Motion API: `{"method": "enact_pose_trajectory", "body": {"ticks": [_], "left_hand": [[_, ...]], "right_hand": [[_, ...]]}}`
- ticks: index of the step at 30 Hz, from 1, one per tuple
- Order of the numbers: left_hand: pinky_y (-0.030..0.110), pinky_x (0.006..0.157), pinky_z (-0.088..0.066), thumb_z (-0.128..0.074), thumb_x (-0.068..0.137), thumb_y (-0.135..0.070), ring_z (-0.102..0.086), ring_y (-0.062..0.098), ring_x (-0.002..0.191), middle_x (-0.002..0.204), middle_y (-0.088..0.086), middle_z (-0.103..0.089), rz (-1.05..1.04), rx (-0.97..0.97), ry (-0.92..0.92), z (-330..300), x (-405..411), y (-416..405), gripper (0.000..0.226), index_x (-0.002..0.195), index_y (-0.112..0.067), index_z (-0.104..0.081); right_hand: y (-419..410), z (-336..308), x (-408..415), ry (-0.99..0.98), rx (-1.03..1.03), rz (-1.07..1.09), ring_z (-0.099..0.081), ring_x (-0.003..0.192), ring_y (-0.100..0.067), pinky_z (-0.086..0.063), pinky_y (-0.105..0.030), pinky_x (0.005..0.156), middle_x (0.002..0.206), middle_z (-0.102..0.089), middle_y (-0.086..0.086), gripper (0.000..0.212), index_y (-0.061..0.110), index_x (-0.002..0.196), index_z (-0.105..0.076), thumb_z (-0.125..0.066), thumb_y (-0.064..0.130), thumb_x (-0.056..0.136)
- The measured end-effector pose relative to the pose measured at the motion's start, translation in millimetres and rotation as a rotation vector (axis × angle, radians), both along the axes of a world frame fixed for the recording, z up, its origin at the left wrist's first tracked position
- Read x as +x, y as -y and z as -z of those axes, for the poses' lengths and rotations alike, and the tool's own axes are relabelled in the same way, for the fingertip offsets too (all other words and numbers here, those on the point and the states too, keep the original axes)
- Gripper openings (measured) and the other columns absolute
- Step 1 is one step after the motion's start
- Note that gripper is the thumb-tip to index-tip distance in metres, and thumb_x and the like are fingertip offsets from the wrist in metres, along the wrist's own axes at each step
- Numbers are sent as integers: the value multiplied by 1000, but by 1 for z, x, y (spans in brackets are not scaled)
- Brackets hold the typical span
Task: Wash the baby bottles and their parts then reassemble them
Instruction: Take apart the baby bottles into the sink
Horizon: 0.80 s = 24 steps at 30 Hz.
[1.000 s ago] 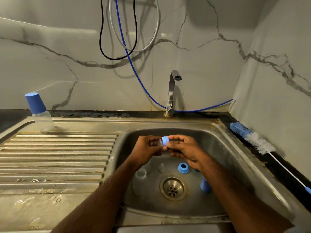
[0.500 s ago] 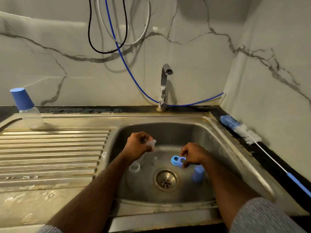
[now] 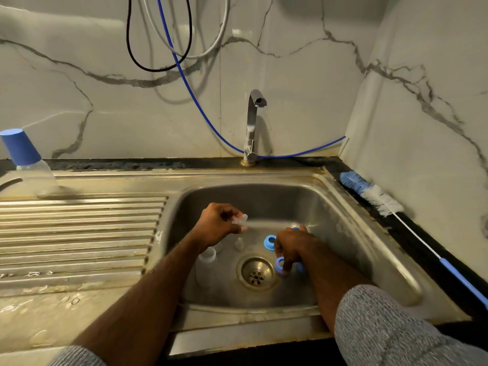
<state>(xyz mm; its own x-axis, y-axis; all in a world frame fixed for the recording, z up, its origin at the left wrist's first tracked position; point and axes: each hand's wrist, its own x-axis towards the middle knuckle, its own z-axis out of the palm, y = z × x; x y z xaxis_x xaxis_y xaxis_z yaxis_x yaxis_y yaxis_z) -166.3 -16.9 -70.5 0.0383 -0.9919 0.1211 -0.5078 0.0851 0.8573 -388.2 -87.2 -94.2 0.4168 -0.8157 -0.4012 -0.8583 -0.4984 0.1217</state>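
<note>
**Hands over the drain, one with a teat, one with a ring**

The left hand [image 3: 220, 224] is hovering up and to the left of the drain [image 3: 255, 272], above the basin floor, with its fingers [image 3: 239, 229] curled and pinching a clear teat [image 3: 241, 220] at their tips. The right hand [image 3: 291, 249] is reaching down just right of the drain, its fingers bent and gripping a blue ring [image 3: 281, 265] that is sitting right at the drain's right edge, close to the basin floor; whether the ring is touching the floor cannot be told.

A second blue ring [image 3: 269, 241] is lying up and to the right of the drain, just beside the right hand's knuckles. Another blue piece [image 3: 300, 268] is peeking out right of the held ring, mostly hidden by the hand. A second clear teat [image 3: 239, 243] is standing just above the drain, slightly left. A clear bottle [image 3: 207, 260] with no top is standing left of the drain, under the left forearm.

All of this is sitting inside the steel sink [image 3: 343, 233]. The tap [image 3: 252, 125] is rising well behind the drain, at the back rim. Far to the left of the drain, at the back corner of the ribbed draining surface [image 3: 79, 233], a bottle with a blue cap [image 3: 22, 151] is standing assembled. Far to the right of the drain, a bottle brush [image 3: 375, 196] is lying on the dark ledge along the wall. Grey sleeves [image 3: 383, 326] are covering both forearms near the bottom edge.
</note>
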Motion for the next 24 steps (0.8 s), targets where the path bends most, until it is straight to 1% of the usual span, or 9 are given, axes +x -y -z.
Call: {"method": "enact_pose_trajectory", "body": {"ticks": [3, 7, 9, 11, 14, 16, 18, 22, 24], "left_hand": [[11, 61, -50, -86, 77, -12, -67, -3, 74, 86, -5, -73, -7, 2, 4, 1, -1, 0, 24, 96, -21, -74], [12, 68, -52, -86, 76, -15, -70, 3, 81, 88, -7, -73, 1, -10, 43, 1, 0, 0, 23, 95, -21, -74], [14, 73, -51, -87, 76, -16, -68, 6, 84, 88, -9, -71, -12, -35, 118, 2, 0, 0, 23, 94, -20, -74], [22, 74, -53, -84, 76, -14, -65, 11, 83, 87, -5, -69, -14, -53, 185, 3, -1, 0, 20, 91, -17, -71], [37, 83, -55, -79, 78, -17, -63, 15, 84, 89, -1, -67, 31, 13, 253, 6, -5, 0, 17, 88, -19, -66], [41, 96, -45, -80, 79, -31, -60, 12, 91, 92, -8, -66, 44, 52, 382, 9, -9, 1, 18, 88, -27, -65], [42, 101, -30, -80, 81, -39, -57, 10, 98, 97, -14, -66, 58, 60, 547, 9, -14, 3, 19, 92, -33, -66], [52, 111, -19, -77, 86, -38, -53, 15, 120, 111, -12, -69, 175, 152, 903, 9, -24, 12, 25, 109, -33, -69], [59, 116, -11, -77, 86, -35, -48, 18, 129, 118, -10, -68, 232, 212, 1009, 11, -31, 17, 29, 113, -31, -68]], "right_hand": [[-1, 6, -1, -25, -1, 15, -51, 97, -18, -29, -34, 85, 100, -57, 5, 41, 27, 103, -71, -86, 39, 68], [0, 10, -4, 21, 50, 91, -35, 98, -18, -33, -31, 80, 109, -49, 4, 44, 31, 110, -69, -86, 34, 70], [1, 7, -2, 40, 55, 92, -43, 102, -17, -32, -32, 86, 119, -54, 4, 49, 32, 114, -69, -89, 35, 69], [4, 7, 0, 111, 6, 114, -51, 115, -20, -35, -37, 95, 127, -58, 3, 49, 32, 113, -69, -89, 38, 68], [6, 8, 0, 243, -49, 171, -56, 118, -23, -38, -41, 100, 126, -63, 2, 44, 29, 110, -70, -87, 40, 71], [7, 7, -1, 297, -38, 190, -60, 110, -21, -42, -39, 98, 121, -67, 3, 39, 28, 107, -72, -87, 39, 73], [8, 4, -2, 343, -20, 198, -62, 104, -18, -49, -37, 95, 116, -69, 5, 36, 28, 103, -73, -88, 38, 72], [11, 1, -1, 443, 23, 192, -65, 94, -15, -55, -35, 86, 108, -71, 3, 27, 28, 95, -74, -88, 33, 73], [13, 1, -2, 477, 47, 187, -65, 90, -14, -56, -34, 85, 105, -73, 1, 25, 26, 95, -74, -88, 30, 74]]}}
